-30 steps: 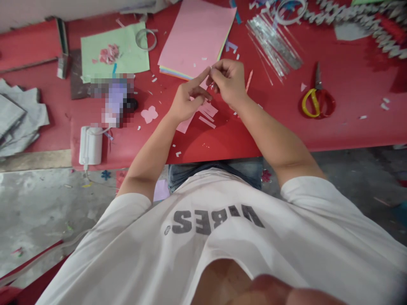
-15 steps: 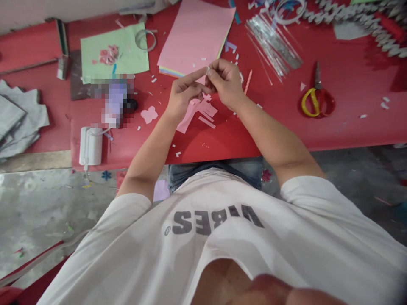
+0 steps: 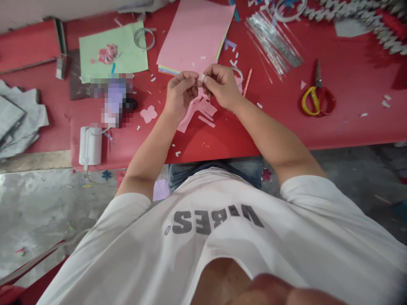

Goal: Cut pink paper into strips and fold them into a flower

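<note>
Left edge: a grey cloth pile [image 3: 19, 123] sits at the far left, just past the end of the red tabletop [image 3: 222, 142], and a white plug-in adapter [image 3: 90, 146] sits right at the front edge, with a pixelated blob behind it that I can't make out

Left hand: left hand [image 3: 181, 91] is up by the middle of the tabletop, fingers curled in, a pink paper flower [image 3: 148, 113] just beside it

Middle: both hands are together, fingertips pinching a tiny white paper scrap [image 3: 202, 77], which is too small to see much detail on, held just above pink paper strips [image 3: 199, 112] and just in front of a pink paper stack [image 3: 193, 36]

Right hand: right hand [image 3: 221, 84] is pinching from the other side, with a small paper ring [image 3: 238, 75] just past the fingers

Right side: bare red tabletop with a few paper bits runs from the right wrist to the yellow-handled scissors [image 3: 316, 97]

Front edge: the tabletop stops near the lap, with red surface showing between the wrists and that edge
</note>
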Tool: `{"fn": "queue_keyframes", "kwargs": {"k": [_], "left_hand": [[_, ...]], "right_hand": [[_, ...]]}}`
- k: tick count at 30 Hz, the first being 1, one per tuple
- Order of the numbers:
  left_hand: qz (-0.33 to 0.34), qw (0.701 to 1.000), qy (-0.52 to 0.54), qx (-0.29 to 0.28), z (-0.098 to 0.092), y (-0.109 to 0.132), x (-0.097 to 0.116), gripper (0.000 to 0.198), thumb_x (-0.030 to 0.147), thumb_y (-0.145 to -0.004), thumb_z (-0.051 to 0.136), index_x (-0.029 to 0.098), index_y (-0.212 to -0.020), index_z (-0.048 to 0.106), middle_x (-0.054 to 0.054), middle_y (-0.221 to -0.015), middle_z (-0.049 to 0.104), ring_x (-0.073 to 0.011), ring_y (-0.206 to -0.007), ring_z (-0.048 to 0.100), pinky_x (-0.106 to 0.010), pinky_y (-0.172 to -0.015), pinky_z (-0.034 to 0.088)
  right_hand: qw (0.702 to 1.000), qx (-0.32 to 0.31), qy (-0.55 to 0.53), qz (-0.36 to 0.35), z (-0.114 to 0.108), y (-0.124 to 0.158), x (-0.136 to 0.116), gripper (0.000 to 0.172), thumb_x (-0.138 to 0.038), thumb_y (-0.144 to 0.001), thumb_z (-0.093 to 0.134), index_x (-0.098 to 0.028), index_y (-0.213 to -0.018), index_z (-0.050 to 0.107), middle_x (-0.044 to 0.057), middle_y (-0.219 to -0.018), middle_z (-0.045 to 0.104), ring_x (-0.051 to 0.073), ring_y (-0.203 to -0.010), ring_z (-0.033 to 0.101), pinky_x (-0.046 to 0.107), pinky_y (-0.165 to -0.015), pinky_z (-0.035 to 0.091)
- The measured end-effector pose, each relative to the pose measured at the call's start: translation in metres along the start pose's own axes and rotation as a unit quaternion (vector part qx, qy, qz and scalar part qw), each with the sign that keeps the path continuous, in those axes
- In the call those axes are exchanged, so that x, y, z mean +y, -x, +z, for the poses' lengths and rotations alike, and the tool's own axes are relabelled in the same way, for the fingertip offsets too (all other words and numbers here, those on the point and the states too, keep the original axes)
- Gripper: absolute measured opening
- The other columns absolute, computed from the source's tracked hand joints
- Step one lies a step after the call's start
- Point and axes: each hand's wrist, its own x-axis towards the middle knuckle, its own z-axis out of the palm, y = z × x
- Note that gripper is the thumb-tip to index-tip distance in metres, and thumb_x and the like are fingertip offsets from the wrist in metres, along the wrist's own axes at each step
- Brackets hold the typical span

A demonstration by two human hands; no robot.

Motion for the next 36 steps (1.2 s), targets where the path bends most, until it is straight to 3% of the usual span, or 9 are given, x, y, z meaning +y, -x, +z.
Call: {"fn": "queue_keyframes", "kwargs": {"k": [3,6,13,16,20,23,26,32,36], "left_hand": [[-0.016,1.000,-0.019,-0.005,0.000,0.001,0.006,0.074,0.097,-0.098,0.045,0.036,-0.123,0.076,-0.005,-0.082,0.077,-0.0250,-0.111,0.073,-0.048,-0.094,0.060],[-0.021,0.999,-0.021,0.016,0.004,0.003,0.014,0.064,0.089,-0.103,0.048,0.033,-0.121,0.074,-0.003,-0.076,0.074,-0.0217,-0.103,0.070,-0.045,-0.095,0.058],[0.031,0.995,0.025,0.089,0.014,0.001,0.012,0.045,0.071,-0.098,0.076,0.028,-0.090,0.072,-0.002,-0.081,0.079,-0.0179,-0.078,0.066,-0.043,-0.081,0.059],[0.036,0.997,0.000,0.072,0.011,0.001,0.008,0.039,0.067,-0.104,0.069,0.030,-0.093,0.072,-0.001,-0.080,0.077,-0.0195,-0.086,0.067,-0.043,-0.087,0.059],[0.044,0.998,-0.033,0.009,0.010,0.003,0.007,0.033,0.060,-0.111,0.056,0.031,-0.107,0.071,-0.002,-0.076,0.071,-0.0234,-0.106,0.066,-0.047,-0.099,0.054],[0.048,0.996,-0.036,0.069,0.014,0.003,0.011,0.035,0.064,-0.102,0.064,0.029,-0.096,0.068,-0.002,-0.078,0.067,-0.0245,-0.094,0.069,-0.046,-0.086,0.052],[0.048,0.992,-0.033,0.109,0.017,0.003,0.015,0.038,0.065,-0.096,0.068,0.028,-0.087,0.061,-0.002,-0.079,0.065,-0.0220,-0.078,0.065,-0.044,-0.076,0.048],[0.002,0.994,-0.097,0.051,0.014,0.006,0.017,0.046,0.070,-0.112,0.044,0.031,-0.099,0.065,-0.001,-0.066,0.058,-0.0210,-0.096,0.061,-0.047,-0.098,0.050],[-0.018,0.994,-0.085,0.067,0.015,0.008,0.019,0.057,0.079,-0.109,0.043,0.032,-0.097,0.071,-0.003,-0.068,0.063,-0.0251,-0.105,0.067,-0.052,-0.101,0.054]], "right_hand": [[1.000,0.009,-0.016,-0.006,0.000,-0.001,0.003,0.051,-0.082,-0.090,0.075,-0.034,-0.084,0.057,-0.002,-0.071,0.065,0.021,-0.057,0.054,0.041,-0.057,0.052],[0.999,0.023,-0.032,-0.023,-0.001,-0.002,0.005,0.049,-0.080,-0.090,0.076,-0.034,-0.084,0.059,-0.002,-0.069,0.065,0.021,-0.054,0.053,0.041,-0.054,0.049],[0.998,0.039,0.007,-0.045,-0.002,-0.001,0.002,0.049,-0.078,-0.090,0.079,-0.035,-0.081,0.059,-0.002,-0.071,0.064,0.022,-0.059,0.056,0.043,-0.061,0.053],[0.998,0.041,0.039,-0.032,-0.003,-0.001,0.005,0.049,-0.079,-0.089,0.078,-0.035,-0.082,0.059,-0.001,-0.072,0.065,0.024,-0.063,0.058,0.043,-0.062,0.055],[0.996,0.038,0.052,-0.057,-0.003,-0.001,0.008,0.037,-0.063,-0.090,0.082,-0.035,-0.082,0.060,-0.001,-0.077,0.066,0.024,-0.068,0.060,0.043,-0.066,0.058],[0.995,0.038,0.063,-0.071,-0.003,0.002,0.004,0.031,-0.054,-0.092,0.082,-0.034,-0.083,0.060,-0.001,-0.079,0.066,0.023,-0.070,0.061,0.042,-0.069,0.059],[0.995,0.033,0.066,-0.065,-0.002,0.006,-0.001,0.037,-0.057,-0.095,0.084,-0.032,-0.085,0.058,0.000,-0.080,0.064,0.023,-0.073,0.064,0.041,-0.073,0.061],[0.995,0.014,0.057,-0.075,0.003,0.011,-0.011,0.044,-0.066,-0.095,0.083,-0.031,-0.094,0.057,0.000,-0.083,0.061,0.023,-0.073,0.063,0.041,-0.072,0.059],[0.995,0.013,0.072,-0.068,0.004,0.015,-0.020,0.049,-0.069,-0.094,0.084,-0.032,-0.108,0.055,-0.001,-0.088,0.061,0.022,-0.074,0.064,0.038,-0.069,0.058]]}}
